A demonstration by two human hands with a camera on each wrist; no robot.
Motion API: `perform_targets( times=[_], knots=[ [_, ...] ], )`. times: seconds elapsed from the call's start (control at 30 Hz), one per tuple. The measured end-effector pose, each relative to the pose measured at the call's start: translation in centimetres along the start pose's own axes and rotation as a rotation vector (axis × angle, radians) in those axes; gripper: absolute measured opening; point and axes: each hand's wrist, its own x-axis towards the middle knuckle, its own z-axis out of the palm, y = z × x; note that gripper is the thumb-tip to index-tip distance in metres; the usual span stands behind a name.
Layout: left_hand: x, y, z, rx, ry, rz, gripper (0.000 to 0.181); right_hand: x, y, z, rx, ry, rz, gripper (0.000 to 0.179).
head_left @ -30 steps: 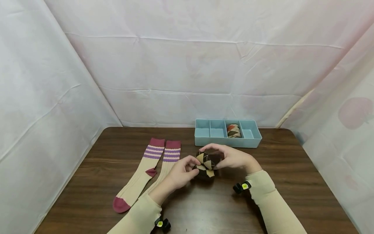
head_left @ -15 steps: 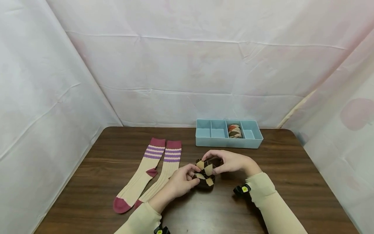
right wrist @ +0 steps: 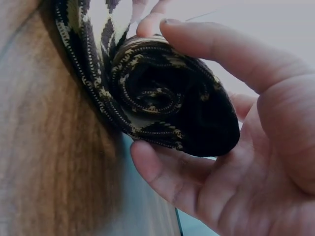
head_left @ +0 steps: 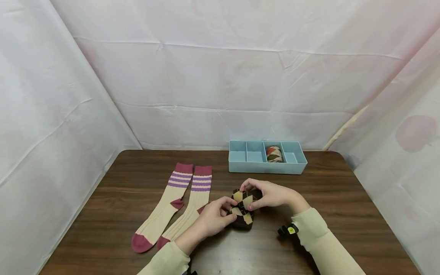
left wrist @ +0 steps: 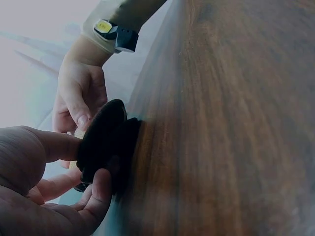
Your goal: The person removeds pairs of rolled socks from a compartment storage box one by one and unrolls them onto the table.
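A pair of dark brown and tan argyle socks point(head_left: 248, 201) sits low over the middle of the table, partly rolled up. In the right wrist view the coiled end of the roll point(right wrist: 152, 98) shows its spiral edge, and a flatter length runs off beyond it. My right hand point(head_left: 275, 195) grips the roll between thumb and fingers from the far right side. My left hand point(head_left: 214, 218) pinches the near left side of the same socks. The left wrist view shows the dark sock fabric point(left wrist: 106, 142) between that thumb and fingers, close against the tabletop.
Two cream socks point(head_left: 161, 210) with maroon toes and purple stripes lie flat at the left. Behind the hands stands a light blue divided box point(head_left: 264, 167), with a rolled argyle sock bundle point(head_left: 274, 154) in its third compartment. White cloth point(head_left: 220, 76) hangs around the table.
Both hands have brought the argyle socks lower and a little nearer the front of the table, still holding them. The cream socks and blue box have stayed in place.
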Motion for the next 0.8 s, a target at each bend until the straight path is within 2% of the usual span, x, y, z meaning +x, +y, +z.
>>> perform_targets(
  times=[0.2,0.5,0.8],
  knots=[
    [-0.01,-0.48,-0.02,0.035,-0.001,0.004,0.030,-0.28,0.24,0.19,-0.024,0.024,0.003,0.052],
    [0.08,-0.44,-0.26,0.126,-0.032,0.009,0.037,-0.33,0.87,0.03,-0.038,0.082,0.007,0.048],
    [0.19,-0.59,-0.73,0.192,-0.078,0.052,0.041,-0.01,0.96,0.25,-0.140,0.119,-0.126,0.028]
  ],
)
